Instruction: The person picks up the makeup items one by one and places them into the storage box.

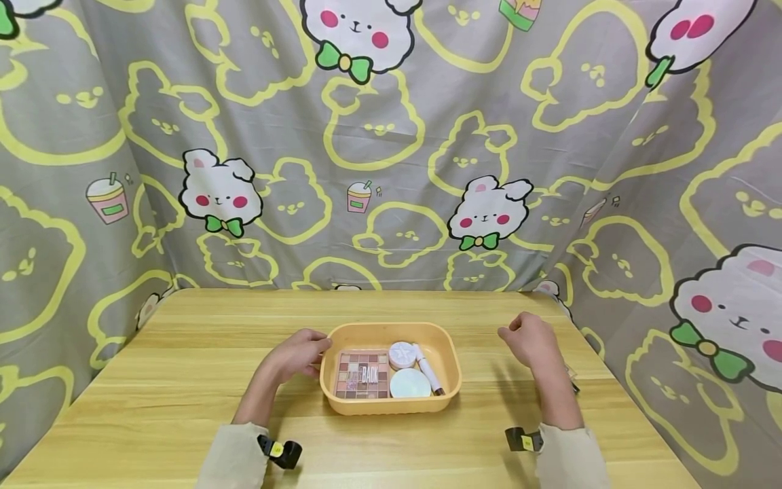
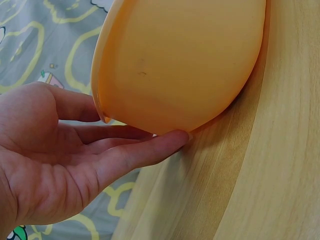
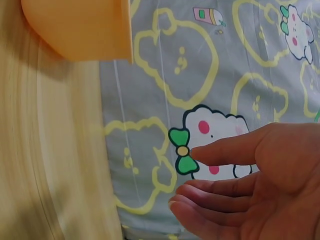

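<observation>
A yellow-orange plastic basin (image 1: 391,407) stands on the table. My left hand (image 1: 297,354) holds its left end, fingers at the rim and thumb against the outer wall, as the left wrist view shows. Inside lie an eyeshadow palette (image 1: 363,375) marked "BACK", a round patterned compact (image 1: 402,355), a pale round compact (image 1: 410,384) and a slim white tube (image 1: 427,369) with a dark end. To the right of the basin, my right hand (image 1: 529,339) is raised over the table, fingers loosely bent with nothing in them.
The light wood table (image 1: 201,387) ends at a grey curtain (image 1: 403,156) with cartoon rabbits, which also hangs along both sides. A small dark-ended item (image 1: 575,388) lies partly hidden behind the right forearm. Each wrist wears a black camera mount (image 1: 280,451).
</observation>
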{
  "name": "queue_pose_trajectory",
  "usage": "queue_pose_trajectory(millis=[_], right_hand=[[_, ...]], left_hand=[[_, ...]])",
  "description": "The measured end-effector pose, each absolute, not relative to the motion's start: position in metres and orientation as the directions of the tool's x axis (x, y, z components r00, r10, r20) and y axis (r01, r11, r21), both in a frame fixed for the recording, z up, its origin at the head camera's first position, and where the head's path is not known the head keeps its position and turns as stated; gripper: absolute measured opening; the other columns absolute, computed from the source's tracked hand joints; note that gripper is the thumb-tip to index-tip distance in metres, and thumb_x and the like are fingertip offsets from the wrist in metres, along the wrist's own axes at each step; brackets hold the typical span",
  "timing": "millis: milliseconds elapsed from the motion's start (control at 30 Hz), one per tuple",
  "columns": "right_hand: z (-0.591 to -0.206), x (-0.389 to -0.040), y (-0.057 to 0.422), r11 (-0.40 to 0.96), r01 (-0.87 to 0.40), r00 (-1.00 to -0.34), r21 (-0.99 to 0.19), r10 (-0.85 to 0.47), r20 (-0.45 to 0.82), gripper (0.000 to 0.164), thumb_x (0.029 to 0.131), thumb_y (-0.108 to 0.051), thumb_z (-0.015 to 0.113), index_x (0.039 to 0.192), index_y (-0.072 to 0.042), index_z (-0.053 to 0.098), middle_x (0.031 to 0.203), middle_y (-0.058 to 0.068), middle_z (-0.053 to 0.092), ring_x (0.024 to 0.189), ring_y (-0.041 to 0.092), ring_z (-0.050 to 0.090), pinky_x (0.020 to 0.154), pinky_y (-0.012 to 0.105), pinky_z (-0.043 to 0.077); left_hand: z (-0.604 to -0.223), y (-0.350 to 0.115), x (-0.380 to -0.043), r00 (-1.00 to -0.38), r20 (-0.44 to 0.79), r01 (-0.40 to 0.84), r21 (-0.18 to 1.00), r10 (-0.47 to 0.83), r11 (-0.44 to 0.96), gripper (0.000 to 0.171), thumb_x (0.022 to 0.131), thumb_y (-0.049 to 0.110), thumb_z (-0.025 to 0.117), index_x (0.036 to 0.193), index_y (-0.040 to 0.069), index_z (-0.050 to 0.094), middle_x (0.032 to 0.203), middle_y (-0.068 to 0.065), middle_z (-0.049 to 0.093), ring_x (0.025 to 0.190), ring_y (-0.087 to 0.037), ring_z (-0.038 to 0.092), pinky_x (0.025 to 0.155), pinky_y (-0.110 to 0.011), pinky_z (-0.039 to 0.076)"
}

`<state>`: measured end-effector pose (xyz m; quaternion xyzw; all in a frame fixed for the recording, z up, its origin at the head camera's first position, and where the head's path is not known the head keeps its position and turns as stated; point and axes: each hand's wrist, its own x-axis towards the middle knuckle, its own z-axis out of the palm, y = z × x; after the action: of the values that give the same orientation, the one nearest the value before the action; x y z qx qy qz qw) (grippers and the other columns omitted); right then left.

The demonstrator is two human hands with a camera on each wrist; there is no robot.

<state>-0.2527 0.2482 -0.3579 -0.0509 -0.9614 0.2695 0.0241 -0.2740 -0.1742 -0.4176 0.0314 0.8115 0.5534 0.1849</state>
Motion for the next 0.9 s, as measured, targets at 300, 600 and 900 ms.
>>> queue_pose_trajectory(millis=[300,600,900], right_hand=[[-0.363,-0.257,0.263,0.870,0.118,-0.992,-0.478,0.127,-0.014,0.032,0.094,-0.024,0.062,0.099,0.008,0.060,0.097,0.023,0.064,0.088,0.037,0.061,0.078,0.047,0.051],[-0.371,-0.254,0.278,0.872,0.175,-0.984,-0.456,0.171,-0.050,0.032,0.090,-0.026,0.063,0.070,-0.003,0.054,0.067,0.008,0.052,0.060,0.023,0.053,0.057,0.034,0.045],[-0.377,-0.256,0.293,0.888,0.198,-0.979,-0.416,0.155,-0.134,0.049,0.089,-0.022,0.067,0.104,0.023,0.059,0.103,0.037,0.063,0.086,0.040,0.062,0.084,0.053,0.054]], left_hand=[[-0.418,-0.174,-0.274,-0.929,-0.265,-0.151,0.908,0.257,0.392,0.043,0.108,0.017,0.041,0.137,-0.014,0.052,0.123,-0.021,0.067,0.103,-0.027,0.069,0.076,-0.040,0.062],[-0.417,-0.173,-0.275,-0.931,-0.265,-0.155,0.911,0.253,0.383,0.043,0.108,0.016,0.041,0.137,-0.014,0.053,0.122,-0.022,0.066,0.102,-0.027,0.069,0.075,-0.039,0.062],[-0.416,-0.172,-0.274,-0.931,-0.265,-0.152,0.908,0.253,0.390,0.042,0.108,0.017,0.042,0.136,-0.012,0.054,0.122,-0.020,0.067,0.101,-0.026,0.069,0.075,-0.039,0.062]])
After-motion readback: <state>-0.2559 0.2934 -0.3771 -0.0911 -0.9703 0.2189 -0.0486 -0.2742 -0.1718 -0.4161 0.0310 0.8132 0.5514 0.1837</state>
